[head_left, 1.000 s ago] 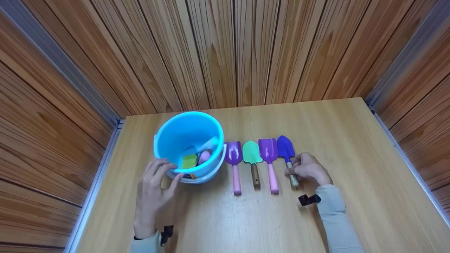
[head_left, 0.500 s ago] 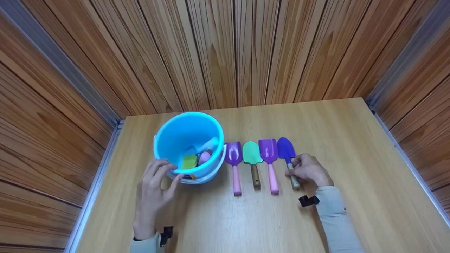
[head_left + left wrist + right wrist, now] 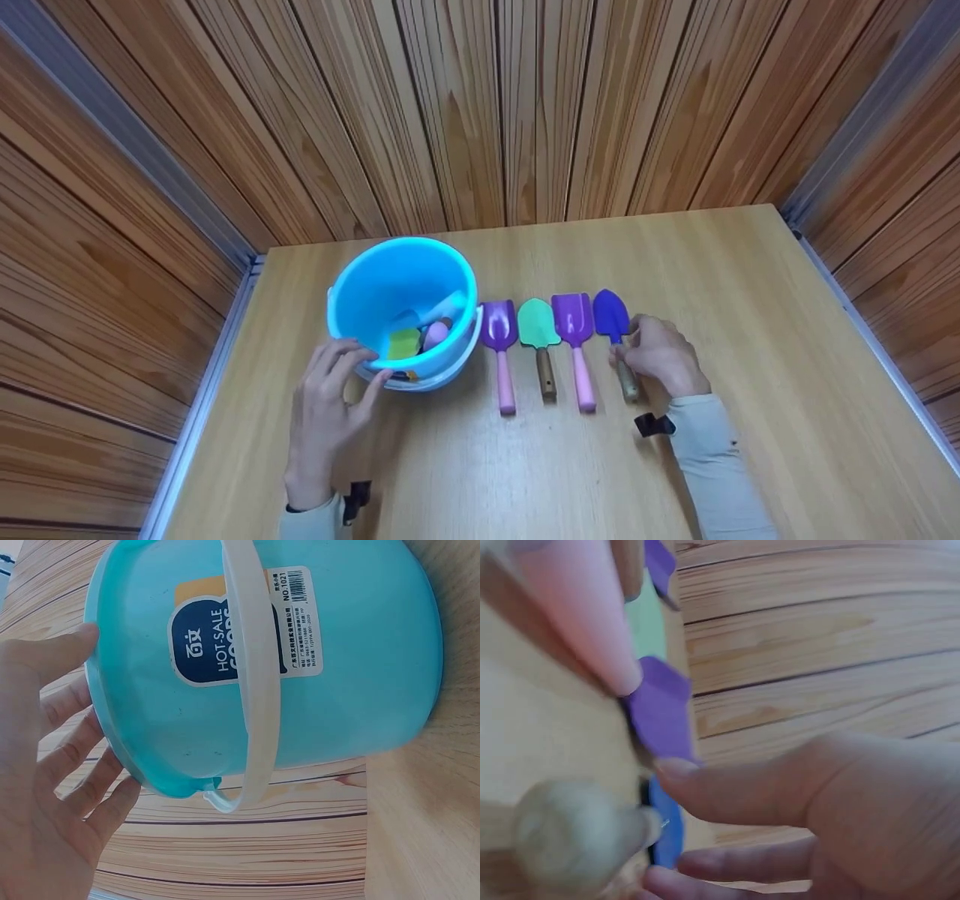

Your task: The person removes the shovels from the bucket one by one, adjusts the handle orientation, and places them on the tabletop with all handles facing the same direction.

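My left hand [image 3: 330, 412] rests relaxed at the near-left rim of the light-blue bucket [image 3: 405, 274], its thumb and fingertips spread along the edge. In the left wrist view the bucket's side [image 3: 352, 712] shows a label, with the white handle [image 3: 259, 690] hanging across it. Inside lie a green block [image 3: 404, 344], a pink piece [image 3: 435, 336] and a pale-blue piece [image 3: 448, 306]. My right hand [image 3: 665, 356] is over the blue trowel [image 3: 611, 313] at the top of its wooden handle. In the right wrist view, thumb and fingers stand apart on either side of its neck.
Left of the blue trowel lie a purple scoop [image 3: 572, 319] with a pink handle, a green trowel [image 3: 537, 324] and another purple scoop [image 3: 499, 325]. They form a row beside the bucket on the wooden table [image 3: 525, 480]. Wood-panelled walls [image 3: 480, 112] enclose the table's back and sides.
The blue trowel has shifted very slightly right. My right hand, earlier pinching its wooden handle, has moved up toward the neck and loosened. The left hand and bucket have not moved.
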{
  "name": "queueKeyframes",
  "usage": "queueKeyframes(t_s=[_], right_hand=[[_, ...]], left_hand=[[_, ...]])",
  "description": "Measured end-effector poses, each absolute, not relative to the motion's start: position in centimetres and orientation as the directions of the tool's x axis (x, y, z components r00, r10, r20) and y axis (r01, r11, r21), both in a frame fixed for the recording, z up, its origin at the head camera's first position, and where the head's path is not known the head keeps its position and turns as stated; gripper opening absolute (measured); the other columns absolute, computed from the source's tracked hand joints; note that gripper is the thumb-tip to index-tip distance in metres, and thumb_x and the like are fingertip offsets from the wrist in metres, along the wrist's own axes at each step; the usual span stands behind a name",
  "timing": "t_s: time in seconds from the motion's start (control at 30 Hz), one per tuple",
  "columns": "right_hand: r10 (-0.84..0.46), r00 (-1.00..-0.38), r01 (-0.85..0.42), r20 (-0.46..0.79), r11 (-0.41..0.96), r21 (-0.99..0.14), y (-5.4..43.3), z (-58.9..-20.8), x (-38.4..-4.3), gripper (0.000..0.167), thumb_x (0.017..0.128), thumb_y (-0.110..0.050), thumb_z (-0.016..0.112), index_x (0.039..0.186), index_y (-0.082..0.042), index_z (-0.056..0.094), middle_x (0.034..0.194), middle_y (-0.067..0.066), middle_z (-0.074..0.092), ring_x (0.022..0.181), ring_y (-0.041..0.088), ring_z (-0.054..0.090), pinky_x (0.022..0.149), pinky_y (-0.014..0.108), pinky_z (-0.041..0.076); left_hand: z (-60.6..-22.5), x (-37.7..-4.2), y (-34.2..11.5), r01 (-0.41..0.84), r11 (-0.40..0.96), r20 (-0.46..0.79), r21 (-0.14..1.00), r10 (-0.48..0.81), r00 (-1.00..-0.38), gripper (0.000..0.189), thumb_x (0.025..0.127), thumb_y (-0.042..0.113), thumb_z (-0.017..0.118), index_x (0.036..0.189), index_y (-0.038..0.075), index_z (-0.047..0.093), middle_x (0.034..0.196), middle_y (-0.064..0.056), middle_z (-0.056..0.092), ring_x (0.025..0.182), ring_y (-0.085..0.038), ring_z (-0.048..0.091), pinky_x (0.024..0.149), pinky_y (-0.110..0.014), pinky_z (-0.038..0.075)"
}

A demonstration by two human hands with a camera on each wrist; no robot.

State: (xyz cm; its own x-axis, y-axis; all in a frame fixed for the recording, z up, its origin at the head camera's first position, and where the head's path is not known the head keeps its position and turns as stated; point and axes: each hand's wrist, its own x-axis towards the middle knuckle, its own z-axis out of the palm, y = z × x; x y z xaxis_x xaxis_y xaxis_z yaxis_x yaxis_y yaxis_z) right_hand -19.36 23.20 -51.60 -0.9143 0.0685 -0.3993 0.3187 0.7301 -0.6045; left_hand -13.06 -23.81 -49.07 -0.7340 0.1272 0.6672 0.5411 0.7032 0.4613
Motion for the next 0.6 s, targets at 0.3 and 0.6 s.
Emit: queueKeyframes(t_s=[0.3,0.6], right_hand=[[-0.121,-0.991,-0.068,-0.053,0.813,-0.578,20.1,-47.6,-21.1,0.050,0.107,-0.020,0.066,0.150,0.002,0.053,0.143,0.028,0.059,0.130,0.049,0.061,0.104,0.064,0.055],[-0.328,-0.936,-0.345,0.129,0.781,-0.521,15.5,-44.0,-23.6,0.034,0.111,-0.015,0.056,0.140,0.002,0.064,0.136,0.021,0.066,0.122,0.038,0.068,0.102,0.054,0.059]], left_hand=[[-49.3,-13.0,-23.8,0.540,0.708,0.671,0.455,0.126,-0.730,0.032,0.086,0.023,0.092,0.114,0.013,0.079,0.119,-0.003,0.074,0.116,-0.020,0.066,0.107,-0.015,0.049],[-49.1,-13.1,-23.8,0.540,0.707,0.671,0.457,0.126,-0.731,0.031,0.087,0.023,0.091,0.114,0.015,0.079,0.119,-0.001,0.073,0.116,-0.018,0.066,0.108,-0.015,0.049]])
